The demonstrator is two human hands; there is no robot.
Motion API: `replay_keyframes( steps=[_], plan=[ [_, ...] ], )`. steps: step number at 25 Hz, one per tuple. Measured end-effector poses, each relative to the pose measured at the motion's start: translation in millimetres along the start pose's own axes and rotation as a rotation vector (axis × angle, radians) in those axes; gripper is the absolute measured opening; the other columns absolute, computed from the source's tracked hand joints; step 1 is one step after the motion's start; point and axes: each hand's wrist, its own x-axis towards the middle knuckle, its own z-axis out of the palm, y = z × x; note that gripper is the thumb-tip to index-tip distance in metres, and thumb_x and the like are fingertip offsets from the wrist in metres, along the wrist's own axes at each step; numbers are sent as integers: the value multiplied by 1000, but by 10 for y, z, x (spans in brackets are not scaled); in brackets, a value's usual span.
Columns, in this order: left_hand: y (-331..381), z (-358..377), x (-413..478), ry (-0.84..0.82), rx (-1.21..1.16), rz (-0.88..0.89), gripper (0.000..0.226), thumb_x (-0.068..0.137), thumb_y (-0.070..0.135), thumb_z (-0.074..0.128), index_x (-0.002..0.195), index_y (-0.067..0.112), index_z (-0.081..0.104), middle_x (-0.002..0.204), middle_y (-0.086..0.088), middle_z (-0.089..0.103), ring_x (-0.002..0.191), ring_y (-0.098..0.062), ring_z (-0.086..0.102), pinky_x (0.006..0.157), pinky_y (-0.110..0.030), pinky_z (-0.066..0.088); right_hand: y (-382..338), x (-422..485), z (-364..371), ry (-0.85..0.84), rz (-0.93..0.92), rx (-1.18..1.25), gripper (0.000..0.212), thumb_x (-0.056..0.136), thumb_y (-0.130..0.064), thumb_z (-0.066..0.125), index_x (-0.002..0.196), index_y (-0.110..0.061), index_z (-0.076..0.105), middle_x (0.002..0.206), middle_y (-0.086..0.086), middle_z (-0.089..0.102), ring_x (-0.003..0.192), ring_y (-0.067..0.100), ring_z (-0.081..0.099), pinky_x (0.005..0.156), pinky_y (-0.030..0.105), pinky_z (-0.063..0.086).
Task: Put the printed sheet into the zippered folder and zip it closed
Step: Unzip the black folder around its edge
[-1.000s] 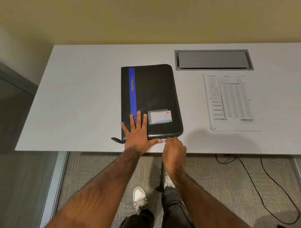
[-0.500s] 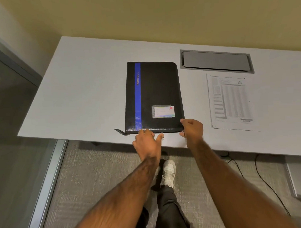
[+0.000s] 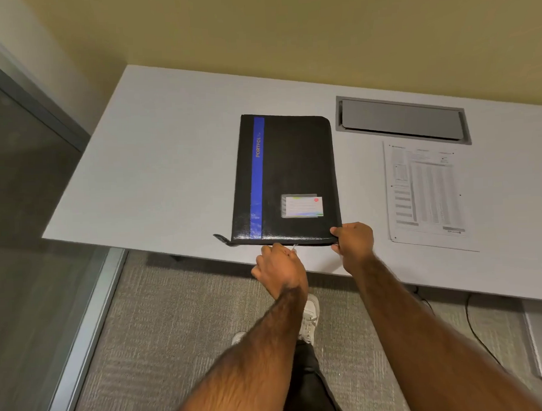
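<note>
single head view, steeply downward over the near desk (image 3: 170,165) edge

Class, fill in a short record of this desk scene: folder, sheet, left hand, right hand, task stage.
folder: black folder with blue stripe, flat on the desk, closed
sheet: printed sheet lies on the desk, right of the folder
left hand: left hand pinches the zipper pull at the near edge
right hand: right hand grips the near right corner
task stage: sheet not yet inside
</note>
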Motion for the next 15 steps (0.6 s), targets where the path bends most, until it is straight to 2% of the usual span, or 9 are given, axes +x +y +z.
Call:
replay_keyframes(
  steps=[2, 4, 6, 8, 10, 11, 13, 15],
  plan=[
    [-122, -92, 69, 34, 41, 36, 16, 93, 40, 64, 94, 25, 69, 97, 5, 60, 94, -17, 56, 90, -39, 40, -24, -13, -33, -44, 54, 120, 6, 82, -5, 69, 86, -9, 68, 80, 4, 64, 68, 20, 64, 82, 44, 60],
    [-253, -186, 148, 49, 92, 53, 19, 93, 41, 63, 96, 23, 70, 100, 4, 61, 95, -18, 57, 92, -38, 40, -48, -27, -57, -53, 74, 170, 12, 81, -4, 66, 77, -15, 63, 81, 5, 63, 64, 18, 62, 79, 44, 60],
    [-401, -299, 248, 64, 130, 57, 22, 94, 41, 61, 98, 22, 71, 103, 3, 61, 97, -18, 57, 93, -38, 39, -82, -50, -54, -63, 88, 200, 10, 81, -3, 65, 80, -13, 65, 85, 7, 63, 65, 18, 61, 81, 45, 59],
    [-556, -404, 366, 87, 179, 76, 23, 94, 41, 60, 100, 21, 71, 104, 2, 61, 99, -19, 57, 93, -39, 39, -116, -61, -63, -66, 100, 199, 13, 81, -3, 64, 94, -6, 68, 84, 6, 64, 64, 18, 60, 84, 46, 59],
    [-706, -516, 473, 114, 247, 101, 24, 95, 41, 60, 102, 20, 70, 105, 1, 61, 100, -20, 56, 92, -38, 39, -137, -84, -65, -61, 104, 187, 21, 81, -3, 64, 101, -1, 66, 94, 13, 70, 66, 18, 60, 87, 48, 58],
    [-763, -573, 521, 124, 270, 111, 24, 95, 41, 60, 103, 20, 70, 106, 0, 61, 100, -20, 56, 92, -38, 39, -149, -108, -66, -52, 98, 189, 22, 81, -3, 64, 102, 0, 66, 106, 20, 71, 69, 20, 61, 87, 49, 58],
    [-870, -672, 607, 135, 297, 115, 25, 95, 41, 60, 105, 19, 70, 107, 0, 61, 99, -20, 56, 91, -37, 39, -184, -169, -62, -22, 75, 189, 16, 80, -2, 65, 97, -2, 67, 119, 29, 65, 75, 24, 61, 88, 51, 58],
    [-995, -758, 676, 133, 313, 99, 28, 96, 42, 59, 108, 19, 69, 108, 0, 61, 100, -19, 55, 92, -37, 40, -221, -234, -58, -5, 60, 176, 11, 81, -2, 64, 91, -4, 67, 122, 32, 63, 75, 26, 60, 89, 54, 57]
  ],
)
